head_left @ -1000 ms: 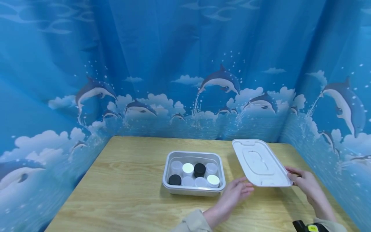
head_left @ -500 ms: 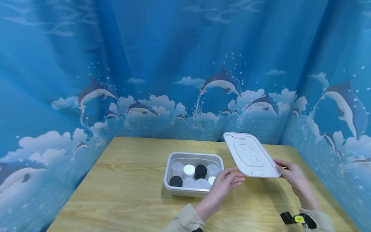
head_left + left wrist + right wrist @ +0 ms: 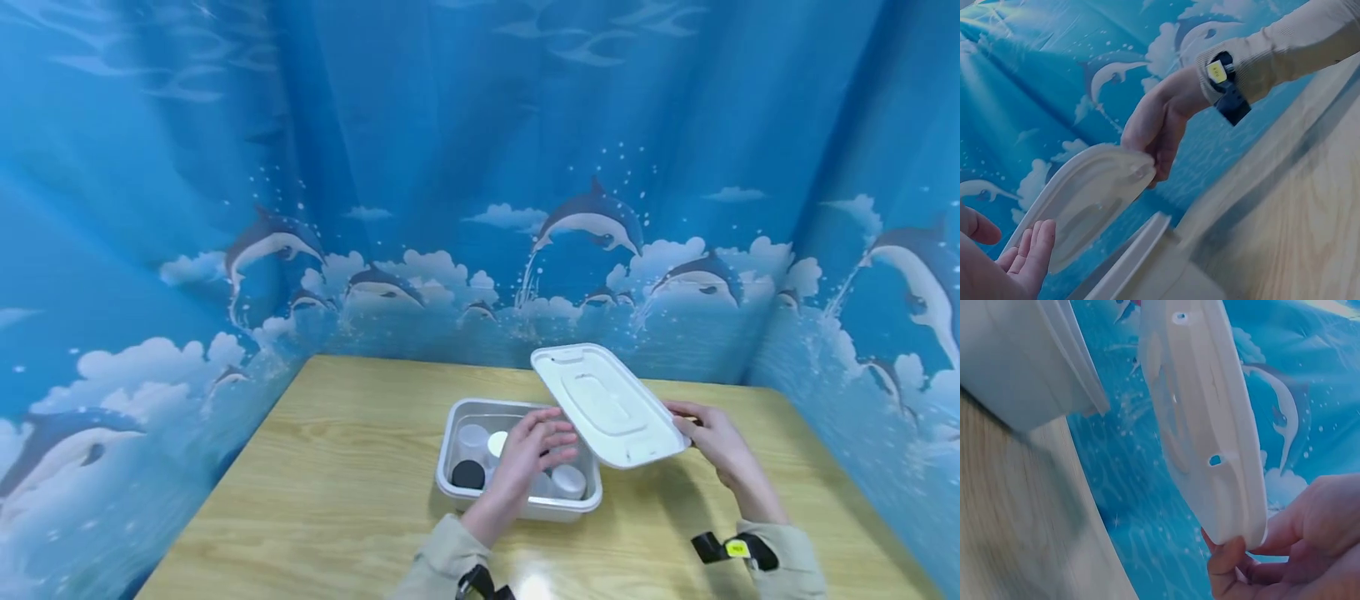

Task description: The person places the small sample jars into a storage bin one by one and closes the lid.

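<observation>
A white rectangular plastic lid (image 3: 609,408) is held tilted in the air, overlapping the right part of the box in the head view. My right hand (image 3: 716,446) pinches it at its near right corner; the right wrist view shows thumb and fingers on that corner (image 3: 1235,534). My left hand (image 3: 521,462) hovers above the white plastic box (image 3: 525,508), its fingers extended near the lid's left edge. Whether they touch the lid I cannot tell. Inside the box sit several round-capped containers, among them a black one (image 3: 468,474) and a white one (image 3: 568,482); others are hidden.
The box stands on a wooden table (image 3: 315,467). Behind and beside the table hangs a blue curtain (image 3: 450,208) printed with dolphins and clouds. Each wrist wears a dark strap with a camera, such as the right strap (image 3: 761,552).
The lid has moved left with the right hand, from beside the box to partly over it. The left hand has also moved left, from beside the box to above it.
</observation>
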Action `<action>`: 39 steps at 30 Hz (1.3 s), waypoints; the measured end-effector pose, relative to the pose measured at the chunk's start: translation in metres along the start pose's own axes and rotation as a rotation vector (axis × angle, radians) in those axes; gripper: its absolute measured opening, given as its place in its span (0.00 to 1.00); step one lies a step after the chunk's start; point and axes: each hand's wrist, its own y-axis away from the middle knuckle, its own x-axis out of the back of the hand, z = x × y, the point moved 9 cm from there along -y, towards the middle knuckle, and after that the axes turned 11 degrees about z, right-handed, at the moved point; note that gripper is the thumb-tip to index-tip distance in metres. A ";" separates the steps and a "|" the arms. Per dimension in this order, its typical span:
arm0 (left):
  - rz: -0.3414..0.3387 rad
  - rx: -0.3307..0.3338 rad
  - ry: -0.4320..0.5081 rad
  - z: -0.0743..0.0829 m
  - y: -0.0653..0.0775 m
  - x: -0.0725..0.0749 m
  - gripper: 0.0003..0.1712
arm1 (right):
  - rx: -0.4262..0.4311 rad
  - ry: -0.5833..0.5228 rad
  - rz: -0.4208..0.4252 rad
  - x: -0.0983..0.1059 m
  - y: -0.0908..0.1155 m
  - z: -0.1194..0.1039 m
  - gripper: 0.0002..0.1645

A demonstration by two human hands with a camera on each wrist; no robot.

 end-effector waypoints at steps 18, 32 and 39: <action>0.130 0.018 0.057 0.026 -0.018 0.061 0.23 | 0.017 -0.010 -0.088 -0.034 -0.007 -0.017 0.23; 0.114 0.016 -0.011 0.035 -0.025 0.080 0.24 | 0.065 0.006 -0.140 -0.037 -0.004 -0.026 0.22; 0.061 0.056 -0.120 0.036 -0.027 0.085 0.24 | 0.091 -0.007 -0.240 -0.043 0.002 -0.030 0.21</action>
